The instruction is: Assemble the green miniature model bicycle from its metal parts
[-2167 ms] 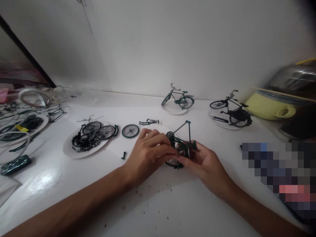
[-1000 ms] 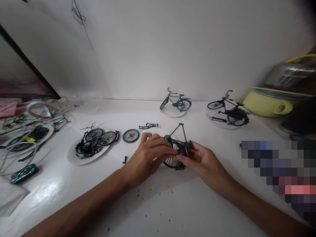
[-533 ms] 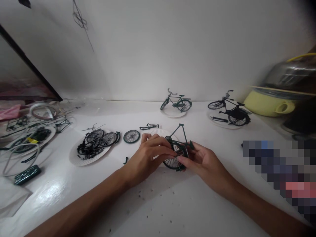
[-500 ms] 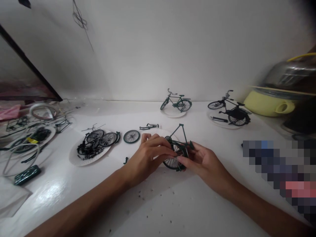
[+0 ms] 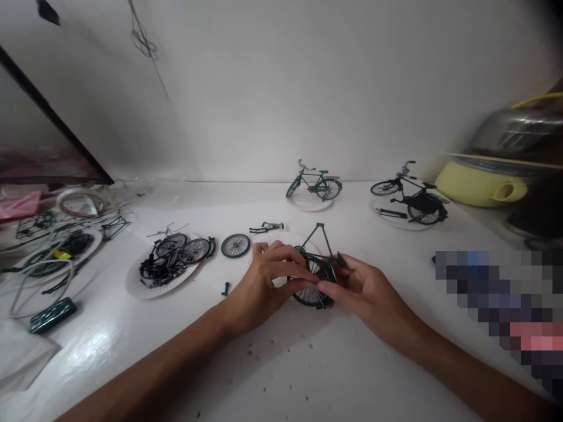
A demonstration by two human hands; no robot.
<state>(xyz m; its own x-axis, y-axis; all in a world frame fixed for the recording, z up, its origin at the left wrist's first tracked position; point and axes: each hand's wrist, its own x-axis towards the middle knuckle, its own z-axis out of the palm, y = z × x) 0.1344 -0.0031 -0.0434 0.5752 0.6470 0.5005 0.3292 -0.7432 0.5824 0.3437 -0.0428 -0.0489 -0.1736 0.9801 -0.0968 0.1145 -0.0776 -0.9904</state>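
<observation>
A green model bicycle frame (image 5: 326, 239) with a spoked wheel and mudguard fitted is held between my two hands. My left hand (image 5: 275, 275) pinches at the wheel's middle from the left, its fingertips at the hub; any small part between them is hidden. From the right, my right hand (image 5: 358, 284) grips the frame near the saddle, thumb against the wheel. Behind my left hand lies a white paper plate (image 5: 285, 237), partly covered. A loose green-rimmed wheel (image 5: 236, 245), a handlebar piece (image 5: 267, 227) and a small green part (image 5: 226, 289) lie to the left.
Farther back, a green model bicycle (image 5: 314, 180) and a black one (image 5: 409, 196) stand on plates. At left are a plate of black bicycle parts (image 5: 162, 264), a plate of green parts (image 5: 74, 249) and a dark green packet (image 5: 53, 315). A yellow-green pot (image 5: 479, 183) sits at right.
The view has shifted slightly, so everything sits a little lower. Both hands keep their hold on the bicycle, with fingertips barely moved at the wheel hub.
</observation>
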